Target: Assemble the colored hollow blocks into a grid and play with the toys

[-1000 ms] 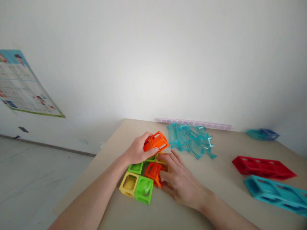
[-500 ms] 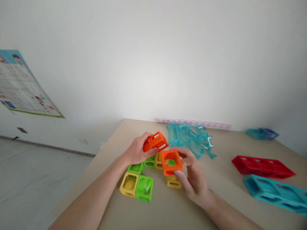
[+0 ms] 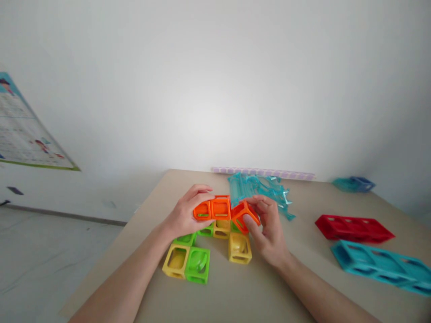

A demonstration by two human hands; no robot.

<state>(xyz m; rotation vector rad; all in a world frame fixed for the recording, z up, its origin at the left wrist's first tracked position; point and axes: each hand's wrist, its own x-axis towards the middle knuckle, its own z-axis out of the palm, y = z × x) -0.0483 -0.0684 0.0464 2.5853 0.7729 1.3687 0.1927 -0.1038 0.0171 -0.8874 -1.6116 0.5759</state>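
My left hand (image 3: 188, 211) grips a pair of joined orange cubes (image 3: 220, 208) by their left end. A single orange cube (image 3: 243, 216), tilted, is pinched in my right hand (image 3: 267, 226); its left corner meets or nearly meets the pair's right end. Below them on the table lie joined hollow cubes: a yellow cube (image 3: 176, 260) and a green cube (image 3: 198, 264) at the front left, more green and yellow ones behind, and a yellow cube (image 3: 239, 248) at the right. The orange cubes and my hands partly hide the back row.
Clear teal plastic pieces (image 3: 249, 186) lie behind my hands, before a purple patterned strip (image 3: 262, 172) along the wall. At the right are a red block row (image 3: 353, 229), a teal block row (image 3: 384, 264) and a blue piece (image 3: 362, 184).
The orange pair has turned level, its open faces toward me. My right hand has tilted the single orange cube and raised it beside the pair's right end. The camera view has shifted slightly.
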